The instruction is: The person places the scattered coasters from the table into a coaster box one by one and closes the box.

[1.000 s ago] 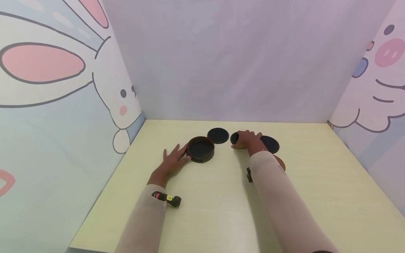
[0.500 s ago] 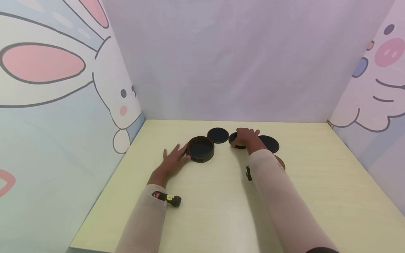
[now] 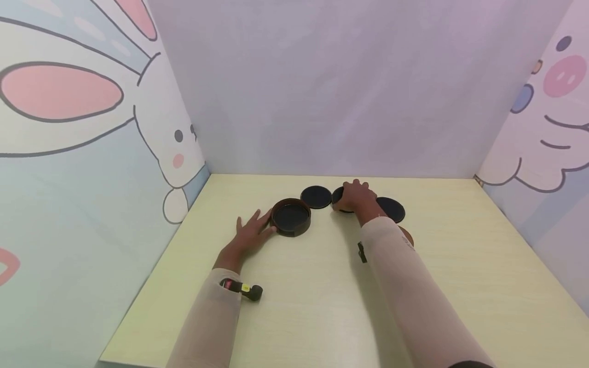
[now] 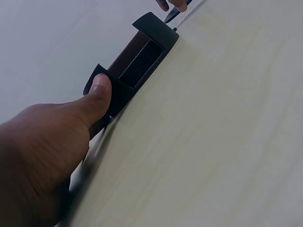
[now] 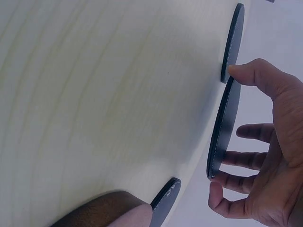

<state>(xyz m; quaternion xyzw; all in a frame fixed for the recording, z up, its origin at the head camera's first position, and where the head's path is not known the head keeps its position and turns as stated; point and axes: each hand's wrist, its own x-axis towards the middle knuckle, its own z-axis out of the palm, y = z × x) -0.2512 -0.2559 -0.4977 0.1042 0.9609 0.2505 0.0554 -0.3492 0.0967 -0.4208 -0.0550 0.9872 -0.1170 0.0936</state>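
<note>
The right hand [image 3: 356,197] is now sitting farther back and slightly left, bringing its black disc [image 3: 338,194] close beside the left black disc [image 3: 316,197], where a gap was showing earlier. At the far left, the left hand [image 3: 250,235] is staying put, fingers spreading apart, thumb and forefinger touching the one black round holder [image 3: 291,217] on the table [image 3: 294,306]. The left wrist view is showing a wide opening in the holder's wall and a brown lining, barely visible from the head. Rightward, four discs are showing: the left one, the held one, the right black disc [image 3: 391,209] and a brown disc [image 3: 407,235], which the right sleeve [image 3: 405,286] is partly hiding. The right wrist view is revealing thumb and fingers clamping the held disc by opposite edges.
</note>
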